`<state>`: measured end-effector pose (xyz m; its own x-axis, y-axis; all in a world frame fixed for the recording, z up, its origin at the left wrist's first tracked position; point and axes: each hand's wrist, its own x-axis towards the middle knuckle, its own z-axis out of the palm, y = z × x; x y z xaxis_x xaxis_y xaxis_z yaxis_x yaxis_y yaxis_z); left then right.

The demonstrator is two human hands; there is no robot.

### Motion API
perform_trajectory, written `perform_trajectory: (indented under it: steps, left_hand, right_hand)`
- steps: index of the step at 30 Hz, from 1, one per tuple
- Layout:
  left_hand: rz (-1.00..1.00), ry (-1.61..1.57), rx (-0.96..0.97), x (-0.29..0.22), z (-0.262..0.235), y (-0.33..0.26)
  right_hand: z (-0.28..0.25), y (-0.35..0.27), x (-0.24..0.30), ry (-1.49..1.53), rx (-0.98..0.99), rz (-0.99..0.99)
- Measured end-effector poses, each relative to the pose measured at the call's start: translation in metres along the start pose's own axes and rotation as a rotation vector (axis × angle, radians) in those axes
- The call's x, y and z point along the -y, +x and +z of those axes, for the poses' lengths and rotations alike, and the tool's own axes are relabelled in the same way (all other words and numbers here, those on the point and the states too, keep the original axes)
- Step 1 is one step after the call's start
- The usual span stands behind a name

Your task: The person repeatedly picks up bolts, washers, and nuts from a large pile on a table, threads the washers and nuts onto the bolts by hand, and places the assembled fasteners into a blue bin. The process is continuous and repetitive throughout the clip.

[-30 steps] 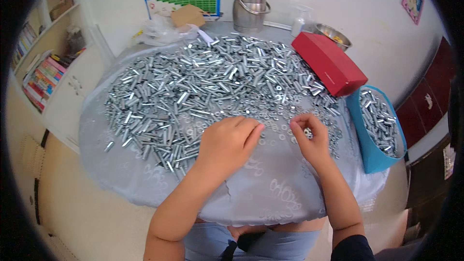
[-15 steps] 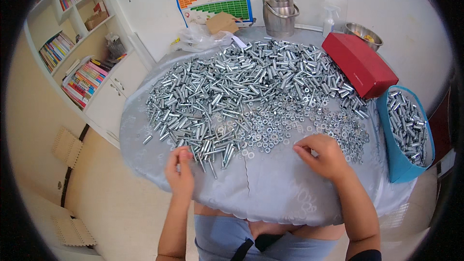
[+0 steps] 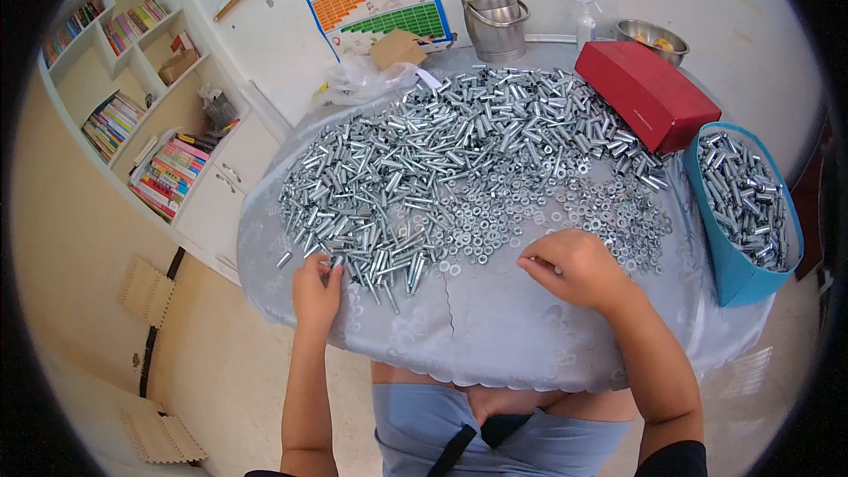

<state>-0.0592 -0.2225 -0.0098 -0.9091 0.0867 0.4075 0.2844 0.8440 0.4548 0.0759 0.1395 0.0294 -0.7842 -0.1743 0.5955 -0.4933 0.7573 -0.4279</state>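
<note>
A big heap of silver bolts (image 3: 442, 159) covers a round table with a pale cloth (image 3: 495, 336). Loose washers (image 3: 565, 212) lie spread at the heap's near right side. My left hand (image 3: 316, 290) rests at the near left edge of the heap, its fingers pinching a bolt (image 3: 336, 263). My right hand (image 3: 574, 267) sits curled on the cloth just below the washers; what its fingers enclose is hidden.
A blue bin (image 3: 746, 212) filled with bolts stands at the table's right edge. A red box (image 3: 645, 93), a metal pot (image 3: 490, 13), a spray bottle and a steel bowl (image 3: 649, 35) are at the back. Bookshelves (image 3: 132, 124) stand at the left.
My left hand moved from the middle of the table out to the heap's near left edge and closed on a bolt. My right hand stayed near the washers. The view shifted.
</note>
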Motion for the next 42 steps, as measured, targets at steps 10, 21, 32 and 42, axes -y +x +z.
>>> perform_trajectory:
  steps: [10, 21, 32, 42]
  left_hand:
    - [0.032, -0.621, -0.087, -0.015, -0.001, -0.008]
    - [0.117, -0.386, 0.114, -0.039, -0.001, -0.036]
    - [-0.006, 0.147, 0.372, -0.101, -0.012, -0.049]
    - [-0.014, 0.092, 0.349, -0.094, -0.019, -0.047]
  right_hand:
    - [0.001, -0.001, 0.003, 0.008, 0.039, 0.027]
    - [0.002, -0.001, 0.003, 0.002, 0.085, 0.023]
    - [0.001, -0.001, 0.002, 0.011, 0.073, -0.019]
    - [0.003, -0.001, 0.007, 0.034, 0.034, 0.003]
